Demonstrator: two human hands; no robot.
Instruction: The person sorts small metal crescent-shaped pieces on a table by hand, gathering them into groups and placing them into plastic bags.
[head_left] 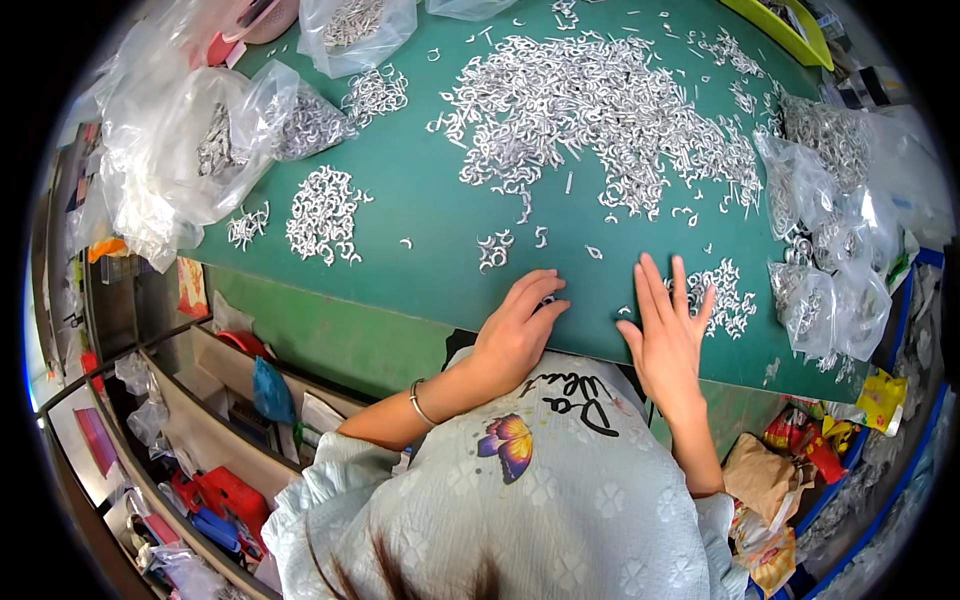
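My left hand (522,325) rests at the table's near edge with its fingers curled in. A small dark and silvery bit shows between thumb and forefinger, too small to make out. My right hand (668,335) lies flat, fingers stretched out, its fingers touching a small pile of silver metal parts (728,300). Just beyond my left hand is a little cluster of curved silver pieces (494,250). A single teardrop-shaped piece (593,252) lies between the hands, farther off. The large heap of silver metal parts (560,110), curved and straight, spreads across the far middle.
The green table (420,190) carries another pile of curved pieces (322,215) at left. Plastic bags of metal parts (300,125) stand at far left, more bags (830,250) at right. A yellow-green tray (785,30) is at far right. Shelves (200,420) stand at lower left.
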